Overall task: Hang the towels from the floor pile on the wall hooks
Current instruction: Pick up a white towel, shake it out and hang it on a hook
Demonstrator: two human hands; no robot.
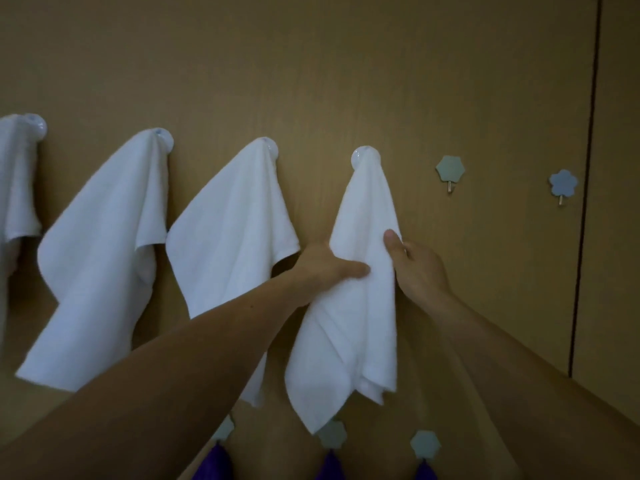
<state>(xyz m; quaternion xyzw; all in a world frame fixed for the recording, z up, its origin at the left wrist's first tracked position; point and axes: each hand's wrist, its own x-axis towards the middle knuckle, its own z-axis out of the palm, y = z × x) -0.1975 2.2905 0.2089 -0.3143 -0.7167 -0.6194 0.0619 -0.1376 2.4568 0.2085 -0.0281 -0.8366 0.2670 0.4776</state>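
Note:
A white towel [356, 306] hangs from a round white hook [363, 158] on the wooden wall. My left hand [329, 266] pinches its left edge, thumb across the front of the cloth. My right hand [415, 268] grips its right edge, thumb on the front and fingers behind. Three more white towels hang on round hooks to the left: one next to my left arm [228, 233], one further left [104, 258], and one cut off by the frame edge [15, 181]. The floor pile is out of view.
Two bare hooks are on the wall to the right: a hexagon-shaped hook [449, 170] and a flower-shaped hook [562, 183]. A lower row of hexagon hooks [425, 444] carries purple cloths [330, 467] at the bottom edge. A dark vertical seam [585, 202] divides the wall panels on the right.

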